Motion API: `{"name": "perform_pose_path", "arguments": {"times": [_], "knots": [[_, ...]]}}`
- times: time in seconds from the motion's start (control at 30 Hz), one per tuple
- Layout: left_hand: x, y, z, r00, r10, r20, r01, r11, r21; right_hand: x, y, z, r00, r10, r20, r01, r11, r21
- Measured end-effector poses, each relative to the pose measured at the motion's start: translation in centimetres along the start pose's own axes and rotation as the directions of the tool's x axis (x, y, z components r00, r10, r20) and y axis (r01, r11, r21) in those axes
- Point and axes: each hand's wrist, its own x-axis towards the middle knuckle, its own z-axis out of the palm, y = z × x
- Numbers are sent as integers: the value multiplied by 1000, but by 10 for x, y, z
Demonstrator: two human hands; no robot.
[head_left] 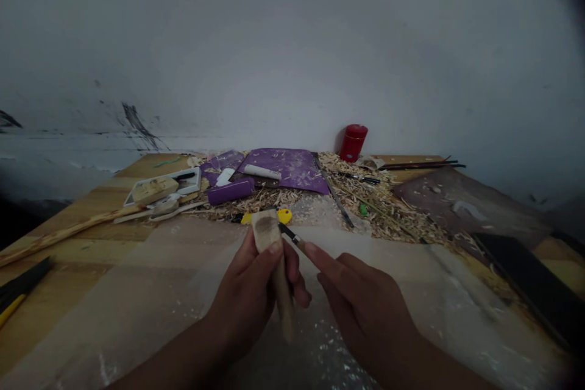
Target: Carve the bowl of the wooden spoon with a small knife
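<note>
My left hand [251, 283] is wrapped round a pale wooden spoon blank [265, 225], with the thumb lying on its face. The blank's squarish head points up and away, and a darker hollow shows near its top; the handle slants down below the fingers. In my right hand [365, 298] is a carving knife [291, 235] with a dark blade, the index finger stretched along it. The blade tip is at the right edge of the blank's head; whether it cuts in I cannot tell. A yellow-handled tool [284, 216] lies behind the blank, partly hidden.
Wood shavings [402, 213] cover the table's back. Among them are a purple sheet [297, 173], a purple roll [231, 191] and a red canister [353, 142]. A white tray [197, 180] holds wooden pieces. A long stick [68, 230] lies left, a dark flat slab [530, 283] right.
</note>
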Motion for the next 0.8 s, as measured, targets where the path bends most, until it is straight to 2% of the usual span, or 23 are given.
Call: {"name": "perform_pose_path", "arguments": {"times": [0.2, 0.5, 0.8], "knots": [[0, 0, 1, 999, 5, -52, -2, 999, 48, 0, -1, -1, 1000, -23, -12, 23, 1000, -18], [-3, 1, 6, 997, 23, -75, -13, 991, 135, 2, -4, -3, 998, -66, -25, 65, 997, -46], [-8, -2, 5, 994, -35, -105, 48, 992, 118, 1, -7, 3, 992, -110, -57, 105, 991, -88]]}}
